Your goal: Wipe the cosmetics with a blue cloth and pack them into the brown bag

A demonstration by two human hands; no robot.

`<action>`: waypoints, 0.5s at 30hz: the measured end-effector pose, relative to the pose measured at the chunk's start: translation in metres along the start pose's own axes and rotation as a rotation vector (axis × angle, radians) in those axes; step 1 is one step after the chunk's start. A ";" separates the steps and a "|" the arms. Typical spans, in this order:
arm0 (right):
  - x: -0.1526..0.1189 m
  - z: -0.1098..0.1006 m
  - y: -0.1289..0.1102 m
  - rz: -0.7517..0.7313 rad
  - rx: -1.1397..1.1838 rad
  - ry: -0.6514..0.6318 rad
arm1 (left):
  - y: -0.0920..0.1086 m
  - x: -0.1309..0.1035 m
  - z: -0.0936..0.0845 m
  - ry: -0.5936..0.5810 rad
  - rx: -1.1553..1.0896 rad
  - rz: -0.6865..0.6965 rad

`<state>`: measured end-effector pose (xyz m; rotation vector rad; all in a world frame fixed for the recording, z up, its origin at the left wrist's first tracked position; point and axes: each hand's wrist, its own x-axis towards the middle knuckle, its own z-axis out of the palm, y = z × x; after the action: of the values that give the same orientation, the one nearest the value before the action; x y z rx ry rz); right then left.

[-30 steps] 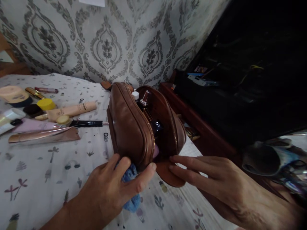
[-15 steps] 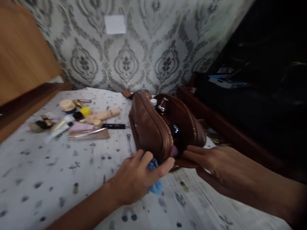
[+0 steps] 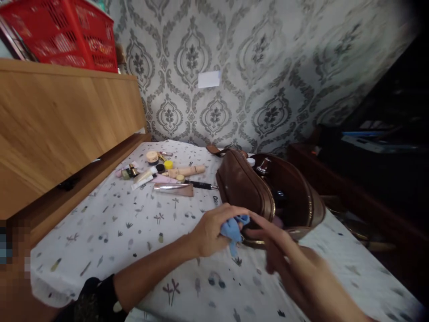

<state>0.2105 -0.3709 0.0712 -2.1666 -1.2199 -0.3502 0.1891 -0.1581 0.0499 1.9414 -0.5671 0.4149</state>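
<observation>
My left hand [image 3: 212,230] is closed around a crumpled blue cloth [image 3: 231,229], part of which hangs below the fingers. My right hand [image 3: 284,246], blurred, reaches in from the right with its fingers stretched out. Its fingertips meet the left hand at the cloth's edge; I cannot tell whether they grip it. Just beyond both hands stands a brown leather bag [image 3: 243,181], unzipped and gaping. Inside it, a bottle with a shiny cap [image 3: 263,165] and a white cap [image 3: 250,161] show; the deeper contents are dark.
Left of the bag lie several cosmetics, including a pinkish tube [image 3: 174,189], a black pen-like stick [image 3: 201,184] and a beige jar [image 3: 152,157]. A patterned white sheet [image 3: 134,232] covers the surface. A wooden cabinet [image 3: 67,125] carrying a red basket [image 3: 67,36] borders the left.
The view has shifted, bringing the red basket into sight. My right hand has left the bag's front edge and come to the blue cloth. My left hand has moved slightly off the bag, still holding the cloth.
</observation>
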 end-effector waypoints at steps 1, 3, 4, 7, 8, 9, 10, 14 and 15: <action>0.006 0.014 -0.007 -0.004 0.128 -0.004 | -0.001 -0.002 -0.004 0.056 -0.097 -0.054; 0.020 0.041 -0.016 0.092 0.361 -0.007 | -0.005 -0.007 -0.017 0.110 -0.243 -0.212; 0.027 0.054 -0.018 0.126 0.497 -0.012 | -0.008 -0.010 -0.026 0.103 -0.294 -0.289; 0.045 0.088 -0.018 0.200 0.867 -0.029 | -0.021 -0.024 -0.051 0.117 -0.473 -0.474; 0.049 0.097 -0.018 0.220 0.944 -0.045 | -0.026 -0.029 -0.058 0.127 -0.511 -0.503; 0.052 0.105 -0.018 0.232 0.998 -0.051 | -0.030 -0.033 -0.063 0.134 -0.539 -0.516; 0.055 0.111 -0.018 0.241 1.036 -0.061 | -0.035 -0.038 -0.067 0.139 -0.554 -0.519; 0.057 0.123 -0.019 0.246 1.101 -0.084 | -0.046 -0.047 -0.068 0.117 -0.525 -0.478; 0.056 0.123 -0.018 0.250 1.110 -0.087 | -0.047 -0.047 -0.066 0.113 -0.503 -0.471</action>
<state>0.2172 -0.2485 0.0116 -1.3144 -0.8370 0.4509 0.1740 -0.0712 0.0175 1.4885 -0.1093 0.0664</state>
